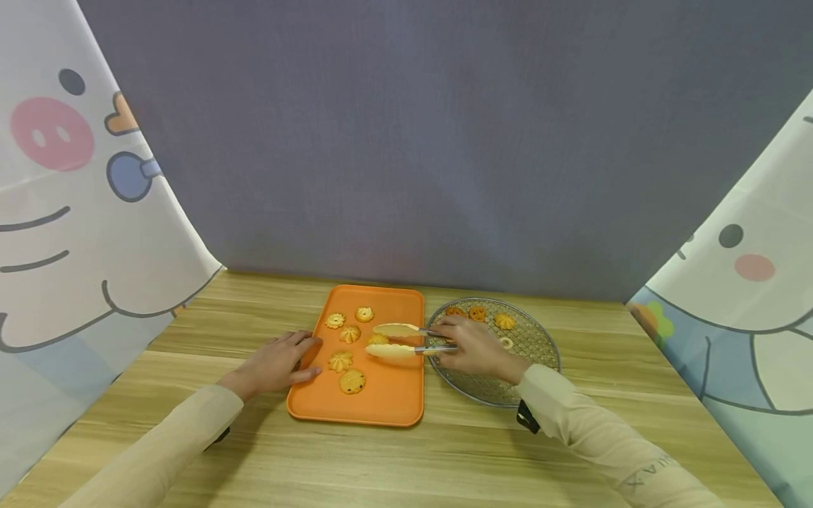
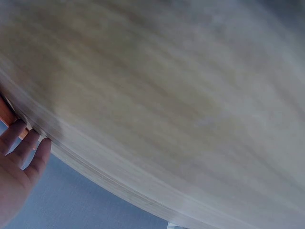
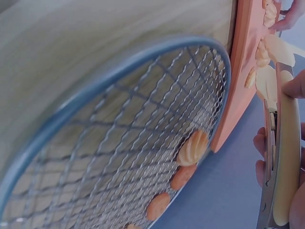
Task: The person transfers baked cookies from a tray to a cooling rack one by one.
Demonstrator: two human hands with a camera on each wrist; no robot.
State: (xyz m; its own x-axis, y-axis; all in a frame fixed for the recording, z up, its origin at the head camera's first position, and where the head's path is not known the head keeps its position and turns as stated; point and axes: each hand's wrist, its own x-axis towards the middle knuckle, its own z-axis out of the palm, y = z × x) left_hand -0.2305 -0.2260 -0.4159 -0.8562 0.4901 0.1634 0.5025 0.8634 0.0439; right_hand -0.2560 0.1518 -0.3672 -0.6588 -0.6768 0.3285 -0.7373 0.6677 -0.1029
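My right hand point(image 1: 473, 346) holds a pair of metal tongs point(image 3: 270, 157) with cream-coloured tips. In the head view the tips reach over the orange tray point(image 1: 387, 409), one on either side of a golden cookie point(image 1: 377, 339). Whether they squeeze it, I cannot tell. Left of the tongs, several more cookies lie on the tray, among them a star-shaped cookie point(image 1: 340, 362) and a round cookie with dark dots point(image 1: 352, 382). My left hand point(image 1: 273, 363) rests at the tray's left rim with its fingers spread and fairly straight, the thumb over the edge.
Right of the tray stands a round wire mesh rack point(image 1: 533, 360), partly under my right hand. It bears two brownish cookies, a swirled yellow cookie point(image 1: 504, 322) and a small ring-shaped cookie point(image 1: 506, 343). A grey cloth wall point(image 1: 406, 141) rises behind the wooden table point(image 1: 254, 458).
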